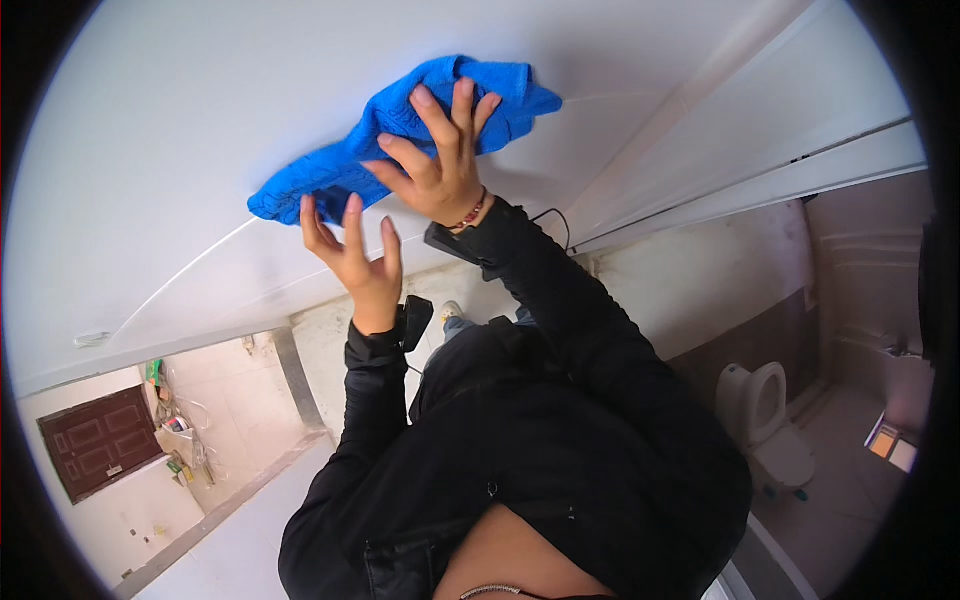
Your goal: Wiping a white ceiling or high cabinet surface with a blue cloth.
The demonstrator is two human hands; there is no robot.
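Note:
A crumpled blue cloth (315, 171) lies spread against a smooth white panel (225, 97) in front of me. My right hand (442, 161) rests on the middle and right part of the cloth, fingers spread, a beaded bracelet at its wrist. Lower and to the left, my left hand (356, 255) has its fingertips at the cloth's lower left edge, fingers apart and bent. Whether those fingertips press on the cloth or only hover by it, I cannot tell. Each wrist bears a black device strapped over a black sleeve.
A thin pale seam crosses the panel at the cloth's height. To the right, beyond a door frame, stands a white toilet (780, 442). At the lower left are a dark red panelled door (101, 442) and bags and loose items along the floor. My shoe (451, 310) shows below.

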